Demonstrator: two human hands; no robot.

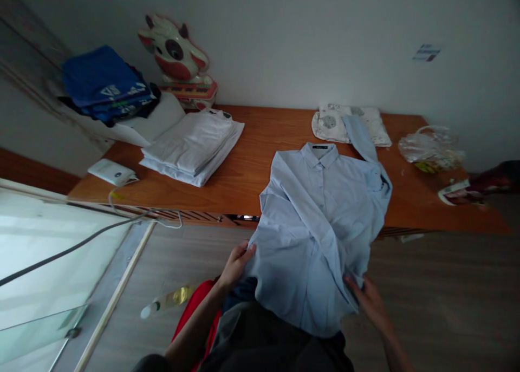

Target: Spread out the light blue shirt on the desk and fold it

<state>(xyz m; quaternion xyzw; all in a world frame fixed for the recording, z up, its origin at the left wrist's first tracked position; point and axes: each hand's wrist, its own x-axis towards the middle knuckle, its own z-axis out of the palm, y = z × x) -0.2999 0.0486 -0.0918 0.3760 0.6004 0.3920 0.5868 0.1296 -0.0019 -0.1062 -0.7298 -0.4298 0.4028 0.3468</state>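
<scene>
A light blue button-up shirt lies front up, its collar and shoulders on the wooden table and its lower part hanging over the front edge towards my lap. One sleeve runs diagonally down across the front; the other bends up at the far right. My left hand pinches the shirt's left side edge near the hem. At the lower right, my right hand grips the opposite side by the sleeve's cuff, with some fingers hidden by the cloth.
On the wooden table lie folded white clothes, a white device with a cable, a folded patterned garment and a plastic bag. A cow toy stands behind blue clothes. A bottle lies on the floor.
</scene>
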